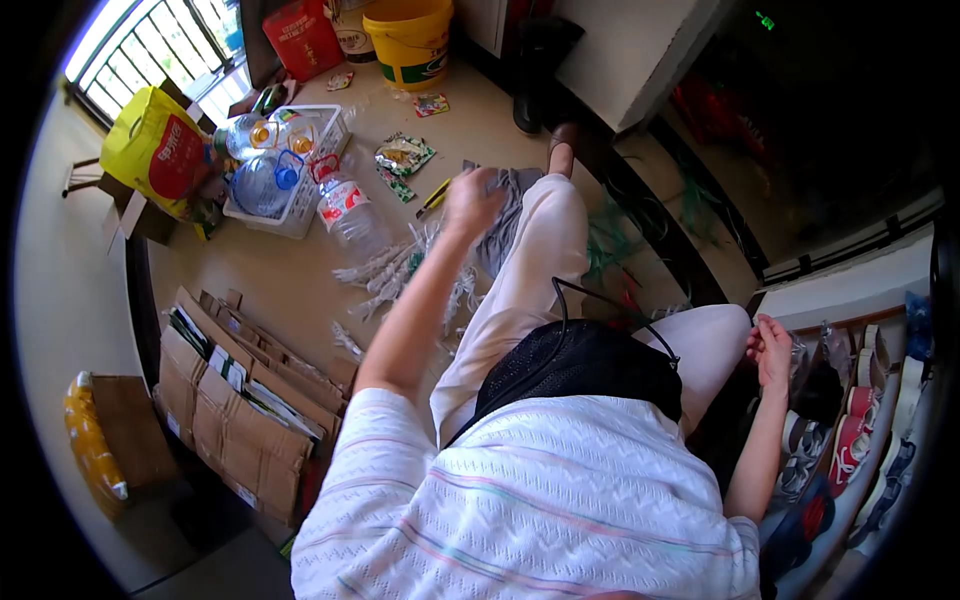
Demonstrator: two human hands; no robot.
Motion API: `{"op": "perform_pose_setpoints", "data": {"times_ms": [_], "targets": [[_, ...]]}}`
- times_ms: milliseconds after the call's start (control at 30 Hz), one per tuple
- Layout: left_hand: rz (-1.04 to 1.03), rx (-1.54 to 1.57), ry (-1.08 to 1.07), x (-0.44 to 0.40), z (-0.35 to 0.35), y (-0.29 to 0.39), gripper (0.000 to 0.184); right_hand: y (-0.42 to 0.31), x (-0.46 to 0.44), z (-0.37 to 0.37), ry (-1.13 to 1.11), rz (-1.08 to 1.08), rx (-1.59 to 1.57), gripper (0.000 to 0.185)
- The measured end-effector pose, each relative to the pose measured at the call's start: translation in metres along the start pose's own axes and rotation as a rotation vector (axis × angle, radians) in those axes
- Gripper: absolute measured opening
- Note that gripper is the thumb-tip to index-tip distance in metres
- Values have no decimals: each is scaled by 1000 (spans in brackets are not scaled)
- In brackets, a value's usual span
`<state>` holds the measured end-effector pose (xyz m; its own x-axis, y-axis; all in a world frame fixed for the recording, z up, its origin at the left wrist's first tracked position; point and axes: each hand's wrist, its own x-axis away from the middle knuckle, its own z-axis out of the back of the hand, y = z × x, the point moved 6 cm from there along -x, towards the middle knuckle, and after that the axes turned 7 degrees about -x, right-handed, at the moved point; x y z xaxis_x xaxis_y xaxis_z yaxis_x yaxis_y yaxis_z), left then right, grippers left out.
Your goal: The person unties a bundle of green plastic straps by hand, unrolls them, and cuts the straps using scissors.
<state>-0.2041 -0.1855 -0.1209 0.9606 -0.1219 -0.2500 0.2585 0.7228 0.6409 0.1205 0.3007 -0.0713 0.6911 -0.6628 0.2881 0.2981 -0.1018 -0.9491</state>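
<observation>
My left hand reaches forward past my knee, slightly blurred, its fingers curled on a crumpled grey cloth that lies along my lower leg. Just left of that hand, a yellow utility knife rests on the floor. Below it lies a loose heap of white plastic strips, partly hidden by my forearm. Beside my bent right knee, my right hand hangs with loosely curled fingers apart, and nothing shows in it. Across my lap is a black mesh bag-like item with a thin black cord.
A white basket holds several plastic bottles; another bottle lies beside it. Flattened cardboard leans at left. A yellow bucket and red bag stand behind. Shoes line a rack at right. Green strands litter the floor.
</observation>
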Motion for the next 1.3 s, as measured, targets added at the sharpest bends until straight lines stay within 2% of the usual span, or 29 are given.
{"op": "perform_pose_setpoints", "data": {"times_ms": [33,100,167,200,300,367,433,500,567,667,767,933,1000,1033,1100,1133,1167,1200,1233,1300], "targets": [[-120,132,51,-14,-7,32,32,0,-6,2,12,14,37,19],[-190,193,14,-28,-15,102,30,-6,-15,8,47,34,126,20],[-364,113,-17,-35,-48,146,28,-7,-25,9,86,83,224,22],[-380,20,-63,-33,-63,156,26,-6,-26,9,102,108,276,21],[-502,-303,-108,-25,-88,156,22,10,-48,29,187,222,415,19],[-450,-107,-150,-29,-92,142,19,18,-62,41,283,306,687,18],[-441,-124,-97,-36,-91,131,17,21,-75,40,339,446,879,19],[-416,-71,-73,-39,-85,131,17,11,-72,20,412,433,1086,17],[-377,-80,-147,-43,-90,131,18,30,-84,14,417,360,1090,15],[-286,-96,-280,-57,-103,132,21,26,-83,-16,463,496,1318,11],[-378,4,-287,-98,-121,164,22,24,-89,-19,453,453,1318,11],[-426,165,-268,-158,-188,204,23,39,-140,-8,242,181,1192,12],[-391,68,-400,-157,-219,201,22,63,-175,-22,115,134,1153,13],[-372,15,-465,-156,-230,198,22,81,-190,-39,15,136,1146,14],[-448,63,-438,-152,-232,210,21,123,-214,-87,-131,-44,1041,16],[-464,49,-436,-150,-233,212,21,150,-221,-115,-188,-199,912,18],[-481,33,-434,-148,-234,214,20,178,-226,-144,-270,-65,881,20],[-444,22,-498,-143,-238,212,20,231,-231,-161,-266,-212,774,27],[-447,31,-509,-140,-240,211,20,272,-234,-182,-296,-197,719,36],[-450,43,-525,-136,-243,207,19,284,-221,-234,-320,-118,897,42]]}}
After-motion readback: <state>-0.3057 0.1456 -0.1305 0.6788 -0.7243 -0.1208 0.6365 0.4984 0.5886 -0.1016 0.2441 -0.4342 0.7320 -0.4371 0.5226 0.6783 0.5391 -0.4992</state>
